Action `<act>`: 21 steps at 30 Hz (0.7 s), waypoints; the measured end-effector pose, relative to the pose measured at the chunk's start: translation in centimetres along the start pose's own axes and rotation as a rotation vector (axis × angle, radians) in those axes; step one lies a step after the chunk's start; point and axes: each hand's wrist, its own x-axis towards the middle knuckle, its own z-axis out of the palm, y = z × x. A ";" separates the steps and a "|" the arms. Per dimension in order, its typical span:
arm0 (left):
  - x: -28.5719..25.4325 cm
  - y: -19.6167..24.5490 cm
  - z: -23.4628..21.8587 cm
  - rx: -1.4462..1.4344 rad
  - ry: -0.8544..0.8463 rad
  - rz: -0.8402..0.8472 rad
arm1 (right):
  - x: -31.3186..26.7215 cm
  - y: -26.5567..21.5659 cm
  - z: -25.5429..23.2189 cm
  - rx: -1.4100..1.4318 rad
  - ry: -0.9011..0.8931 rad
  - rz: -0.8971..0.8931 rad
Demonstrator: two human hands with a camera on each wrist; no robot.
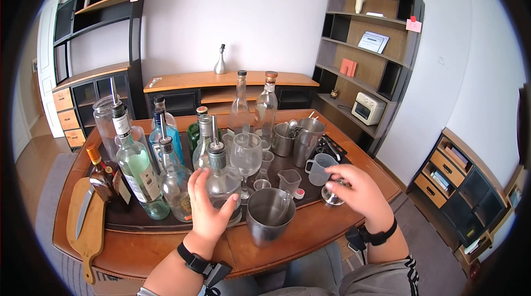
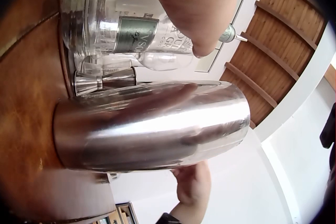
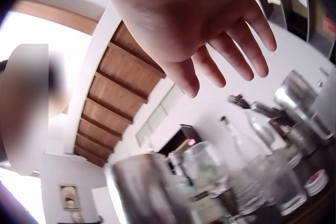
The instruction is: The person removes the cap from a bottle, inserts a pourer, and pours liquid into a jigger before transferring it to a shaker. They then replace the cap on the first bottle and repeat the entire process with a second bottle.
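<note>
A metal shaker tin (image 1: pixel 265 227) stands upright at the table's front, a wire coil (image 1: pixel 282 210) visible inside it. My left hand (image 1: pixel 207 207) is raised left of the tin with thumb and fingers apart, holding nothing. It overlaps a clear bottle with a pourer (image 1: pixel 219 171); in the left wrist view a green-labelled bottle (image 2: pixel 137 34) shows beyond the thumb, and a double jigger (image 2: pixel 105 81) lies between bottle and tin. Right of the tin, my right hand (image 1: pixel 358 188) hovers over a small round metal piece (image 1: pixel 332 195), beside a frosted measuring jug (image 1: pixel 322 170). Its fingers (image 3: pixel 244 45) are spread and empty.
Several bottles, such as a green-tinted one (image 1: pixel 145 171), crowd the dark mat. A wine glass (image 1: pixel 246 155), a small beaker (image 1: pixel 290 181) and metal cups (image 1: pixel 308 141) stand behind the tin. At far left a knife (image 1: pixel 84 212) lies on a wooden board (image 1: pixel 91 241).
</note>
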 end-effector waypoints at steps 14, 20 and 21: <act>-0.1 -0.1 -0.1 -0.002 -0.004 0.004 | -2.9 10.7 3.0 -0.243 -0.021 0.368; 0.0 -0.5 -0.1 0.033 0.006 0.032 | -2.8 3.8 1.5 -0.357 0.267 0.196; 0.0 -0.5 0.0 0.032 0.008 0.031 | -2.7 3.4 1.5 -0.305 0.333 0.131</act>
